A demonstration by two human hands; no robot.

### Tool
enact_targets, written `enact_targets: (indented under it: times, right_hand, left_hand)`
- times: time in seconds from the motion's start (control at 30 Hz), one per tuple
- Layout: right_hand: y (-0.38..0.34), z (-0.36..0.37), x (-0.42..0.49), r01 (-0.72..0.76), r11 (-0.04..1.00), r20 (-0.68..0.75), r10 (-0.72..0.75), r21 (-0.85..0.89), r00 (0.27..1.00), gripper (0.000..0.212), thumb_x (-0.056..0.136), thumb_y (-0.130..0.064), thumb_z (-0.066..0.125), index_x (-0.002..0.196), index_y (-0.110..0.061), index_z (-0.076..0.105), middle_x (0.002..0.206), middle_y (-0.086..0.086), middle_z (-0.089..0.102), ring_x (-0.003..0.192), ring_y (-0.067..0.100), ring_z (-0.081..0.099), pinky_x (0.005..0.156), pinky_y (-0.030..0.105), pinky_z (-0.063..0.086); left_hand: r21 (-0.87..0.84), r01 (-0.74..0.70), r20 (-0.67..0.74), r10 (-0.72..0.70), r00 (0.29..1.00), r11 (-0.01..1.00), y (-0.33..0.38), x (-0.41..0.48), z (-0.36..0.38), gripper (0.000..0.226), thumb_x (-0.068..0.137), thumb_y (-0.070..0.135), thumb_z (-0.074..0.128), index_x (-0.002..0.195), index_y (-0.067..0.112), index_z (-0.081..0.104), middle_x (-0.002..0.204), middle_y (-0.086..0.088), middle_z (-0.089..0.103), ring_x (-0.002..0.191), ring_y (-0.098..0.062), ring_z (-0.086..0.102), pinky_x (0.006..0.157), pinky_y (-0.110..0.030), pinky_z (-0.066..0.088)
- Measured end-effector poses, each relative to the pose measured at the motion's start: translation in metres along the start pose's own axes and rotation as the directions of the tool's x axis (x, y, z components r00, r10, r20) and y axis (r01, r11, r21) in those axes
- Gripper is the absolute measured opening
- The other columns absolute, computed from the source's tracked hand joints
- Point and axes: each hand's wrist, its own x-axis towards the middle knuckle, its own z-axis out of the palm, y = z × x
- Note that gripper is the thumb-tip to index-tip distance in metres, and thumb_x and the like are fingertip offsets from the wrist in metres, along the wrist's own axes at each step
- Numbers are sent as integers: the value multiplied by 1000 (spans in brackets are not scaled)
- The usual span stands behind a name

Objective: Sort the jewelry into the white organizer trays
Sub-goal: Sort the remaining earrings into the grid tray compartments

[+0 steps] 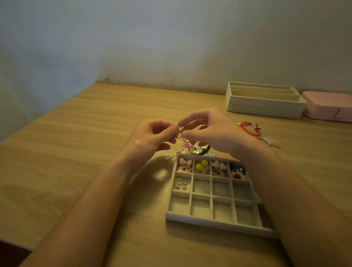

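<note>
A white organizer tray (214,224) with a grid of small compartments lies on the wooden table in front of me. Its far row holds heart pieces, yellow balls, a pink ring and dark beads; a pair of gold earrings (181,183) lies in the left cell of the middle row. Above the tray's far edge, my left hand (155,135) and my right hand (209,130) meet and both pinch a small gold jewelry piece (179,133). A colourful charm (187,144) hangs just below the fingers. Loose jewelry (200,150) lies behind the tray.
A red bead bracelet (250,129) and a pale starfish-shaped piece (269,141) lie to the right. A second white organizer tray (263,108) with long slots stands at the back right, beside a pink closed case (331,106). A wall runs behind the table.
</note>
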Motion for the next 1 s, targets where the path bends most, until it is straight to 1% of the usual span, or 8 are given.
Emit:
enact_targets:
  times: [0.13, 0.23, 0.3, 0.43, 0.57, 0.77, 0.87, 1.0]
  right_hand:
    - [0, 1, -1, 45, 992, -21, -43, 119, 999, 22, 87, -17, 79, 108, -19, 73, 98, 0, 75, 83, 18, 75, 69, 27, 62]
    - [0, 6, -2, 58, 988, 2, -58, 146, 998, 21, 86, -20, 80, 105, -16, 72, 96, 3, 76, 83, 19, 75, 74, 34, 64]
    - [1, 9, -2, 73, 985, 0, -74, 157, 997, 20, 87, -21, 79, 104, -14, 71, 93, 4, 75, 81, 18, 74, 74, 33, 64]
    - [3, 14, -3, 90, 982, -26, -87, 168, 996, 18, 87, -18, 79, 101, -13, 70, 91, 5, 73, 76, 14, 72, 70, 28, 62]
    - [2, 17, -5, 99, 985, -25, -96, 140, 995, 22, 84, -13, 82, 101, -13, 68, 95, 5, 72, 82, 23, 73, 73, 35, 64]
    - [-5, 22, -11, 76, 983, -11, -76, 165, 997, 22, 91, -12, 74, 108, -20, 64, 92, 5, 68, 71, 12, 67, 69, 28, 61]
    - [-11, 17, -13, 50, 983, -45, -43, 175, 998, 16, 91, -14, 74, 106, -17, 69, 93, 8, 72, 76, 14, 71, 73, 32, 63]
    - [-20, 0, -21, -4, 981, -11, 6, 196, 1000, 14, 92, -11, 73, 105, -16, 77, 95, 11, 76, 89, 26, 73, 80, 37, 64]
  left_hand:
    - [-268, 50, 77, -30, 997, 962, 0, -4, -3, 19, 86, 19, 62, 100, 7, 67, 81, -4, 68, 73, -12, 64, 60, -19, 53]
    - [-348, 56, 95, -24, 995, 936, -1, -6, -2, 16, 84, 15, 61, 97, 7, 65, 77, -4, 68, 68, -10, 63, 57, -18, 53]
    - [-371, 53, 97, -18, 995, 927, -1, -6, -1, 14, 83, 14, 61, 96, 8, 64, 75, -4, 67, 66, -10, 63, 57, -18, 54]
    - [-365, 46, 94, -12, 995, 930, 0, -7, 1, 15, 81, 14, 63, 94, 8, 63, 74, -5, 66, 64, -12, 62, 56, -18, 54]
    - [-341, 68, 105, -34, 994, 938, 0, -9, 3, 15, 80, 13, 64, 94, 8, 64, 72, -5, 67, 62, -12, 63, 56, -19, 54]
    - [-324, 76, 65, -58, 996, 943, 3, -12, -1, 37, 79, 17, 69, 112, 4, 61, 78, -7, 70, 66, -16, 66, 57, -21, 55]
    - [-230, 40, 60, -27, 998, 972, 4, -14, -2, 31, 82, 24, 68, 107, 7, 65, 80, -8, 71, 68, -17, 65, 54, -22, 51]
    - [-163, 3, 71, 8, 997, 987, 9, -18, 0, 23, 85, 27, 66, 100, 9, 64, 80, -10, 72, 66, -16, 61, 51, -22, 44]
